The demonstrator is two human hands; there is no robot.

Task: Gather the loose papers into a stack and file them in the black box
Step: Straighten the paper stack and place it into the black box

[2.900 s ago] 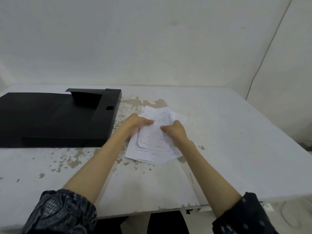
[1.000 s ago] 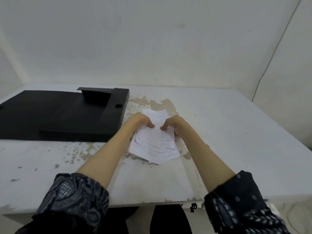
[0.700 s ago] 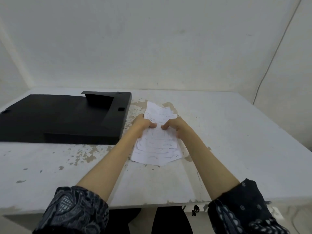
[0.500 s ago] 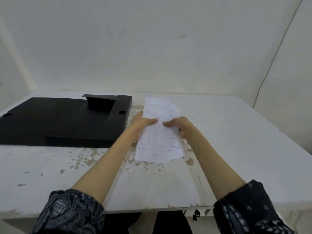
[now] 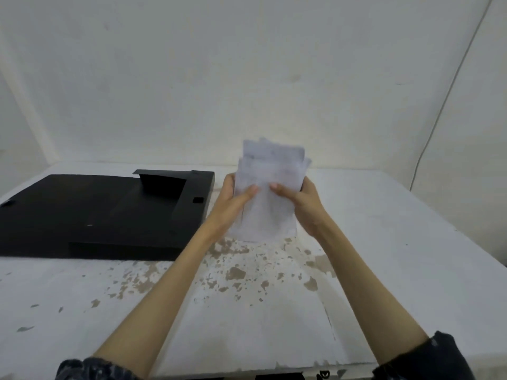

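Stack of papers (image 5: 270,193): centre frame, upright, blurred, top edges uneven. Left hand (image 5: 233,204) and right hand (image 5: 303,205): each clamped on one side of the stack, thumbs across its front. Black box (image 5: 109,212): left of frame, lying open on chipped white table (image 5: 384,256).

Papers (image 5: 270,193) upright between both hands

White papers (image 5: 270,187), seemingly faint-printed; black box (image 5: 104,212)
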